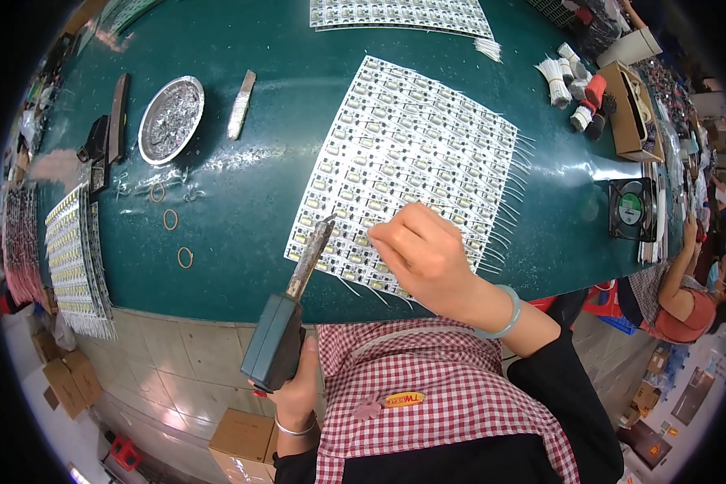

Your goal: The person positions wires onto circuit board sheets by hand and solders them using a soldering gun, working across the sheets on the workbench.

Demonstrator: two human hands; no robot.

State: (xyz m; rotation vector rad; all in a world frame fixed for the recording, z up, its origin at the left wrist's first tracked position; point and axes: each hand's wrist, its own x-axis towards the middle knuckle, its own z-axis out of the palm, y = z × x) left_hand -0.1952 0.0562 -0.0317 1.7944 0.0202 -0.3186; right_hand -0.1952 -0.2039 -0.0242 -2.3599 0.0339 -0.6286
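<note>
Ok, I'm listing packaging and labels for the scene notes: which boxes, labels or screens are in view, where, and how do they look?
Open cardboard box: far right of the green table, brown, rectangular.
Cardboard boxes: on the tiled floor, lower left, brown, closed.
Round label: on a black square fan's hub, right table edge, green and white.
Small badge: on the checked apron, oval, yellow and red.
No screens visible.

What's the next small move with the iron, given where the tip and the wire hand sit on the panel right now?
Probably lower the soldering iron tip slightly onto the pad beside the right hand. The left hand holds the iron with its tip at the near edge of the white circuit board panel, just left of the right-hand fingers, which pinch something too small to make out against the board.
</note>
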